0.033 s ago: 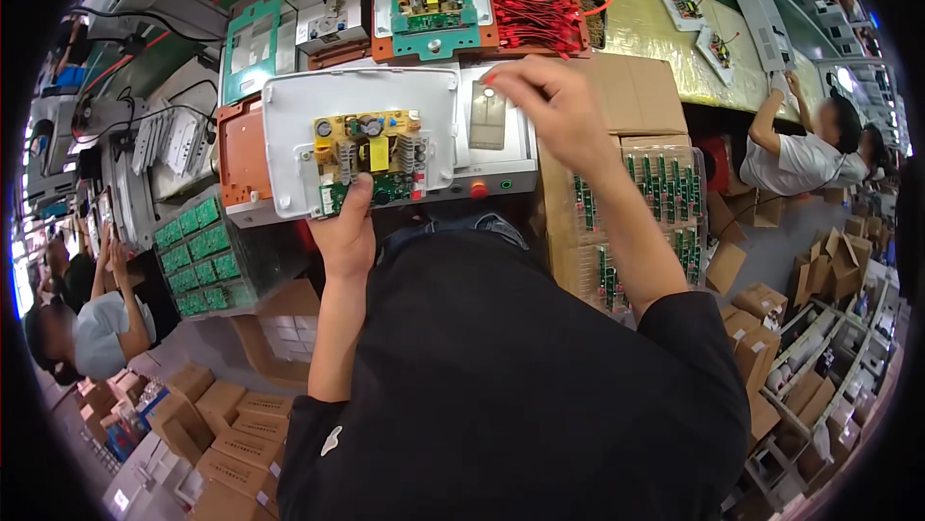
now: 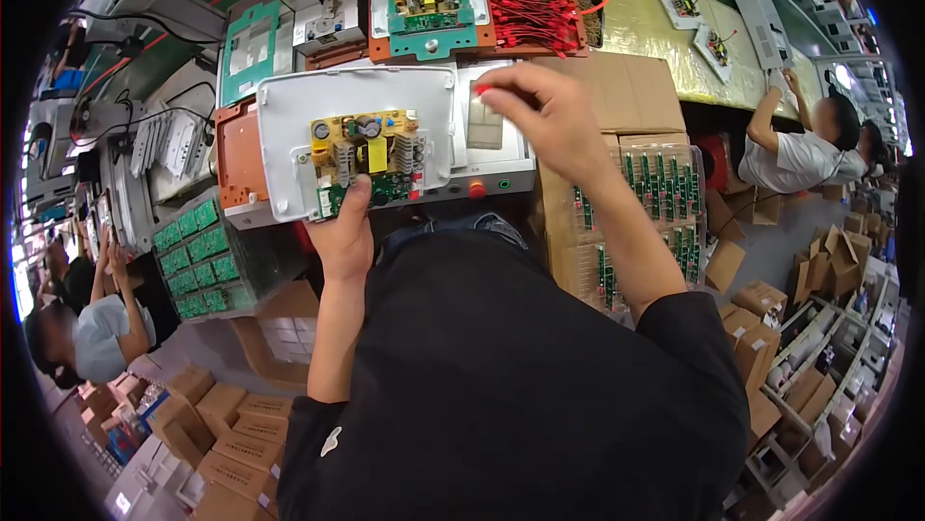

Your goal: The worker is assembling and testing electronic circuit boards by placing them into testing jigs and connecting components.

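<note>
My left hand (image 2: pixel 345 237) grips the lower edge of a white plastic housing (image 2: pixel 289 106), thumb on top beside the board. Inside the housing sits a circuit board (image 2: pixel 381 157) with a yellow transformer, silver heat sinks and a green lower section. To the right, my right hand (image 2: pixel 544 121) is raised with thumb and forefinger pinched on a small red piece (image 2: pixel 482 89). Most of that piece is hidden by the fingers, so its kind is unclear. The pinch is apart from the housing, over the right end of the white bench device (image 2: pixel 511 160).
Behind lie a teal fixture (image 2: pixel 472 25) with another board and a tray of red wire leads (image 2: pixel 535 20). A metal instrument (image 2: pixel 328 25) stands left of them. Trays of green boards (image 2: pixel 202 256) flank me, with cardboard (image 2: pixel 631 87) at right. Co-workers sit on both sides.
My right hand has moved slightly left and down, nearer the housing, with the red piece still pinched. The housing in my left hand has shifted slightly left.
</note>
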### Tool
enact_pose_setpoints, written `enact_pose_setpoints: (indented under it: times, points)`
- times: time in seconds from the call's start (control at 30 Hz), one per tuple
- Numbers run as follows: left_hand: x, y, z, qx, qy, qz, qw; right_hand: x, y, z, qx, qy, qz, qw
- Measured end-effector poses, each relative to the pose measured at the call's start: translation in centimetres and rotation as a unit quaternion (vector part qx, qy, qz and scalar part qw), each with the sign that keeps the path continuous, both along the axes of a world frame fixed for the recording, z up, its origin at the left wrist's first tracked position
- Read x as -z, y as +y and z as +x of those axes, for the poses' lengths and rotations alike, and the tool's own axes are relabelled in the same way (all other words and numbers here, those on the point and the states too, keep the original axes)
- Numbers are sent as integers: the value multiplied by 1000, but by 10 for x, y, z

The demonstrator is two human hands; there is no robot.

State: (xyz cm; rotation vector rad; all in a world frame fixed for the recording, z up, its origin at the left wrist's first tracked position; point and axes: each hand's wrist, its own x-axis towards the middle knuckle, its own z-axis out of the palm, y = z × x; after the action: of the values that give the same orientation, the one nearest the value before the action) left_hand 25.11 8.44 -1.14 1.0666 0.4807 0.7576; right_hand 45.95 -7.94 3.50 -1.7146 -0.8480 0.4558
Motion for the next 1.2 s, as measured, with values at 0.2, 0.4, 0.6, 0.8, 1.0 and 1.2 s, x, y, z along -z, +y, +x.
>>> enact_pose_setpoints:
  times: [0.2,0.4,0.6,0.8,1.0,1.2]
  points:
    - [-16,-6,2,-40,33,133,990,-21,11,-29,-36,-104,23,994]
    - [-22,-14,0,-63,41,213,974,-20,11,-37,-22,-33,4,999]
    - [-21,-15,-8,-98,87,358,925,-25,18,-44,-8,127,14,992]
    - [-6,-7,-27,-50,112,533,837,-27,25,-51,20,161,54,985]
    - [-5,-12,-33,-21,163,504,848,-23,28,-56,31,88,74,993]
    - [-15,-13,-27,-27,220,582,783,1,25,-41,6,-106,71,992]
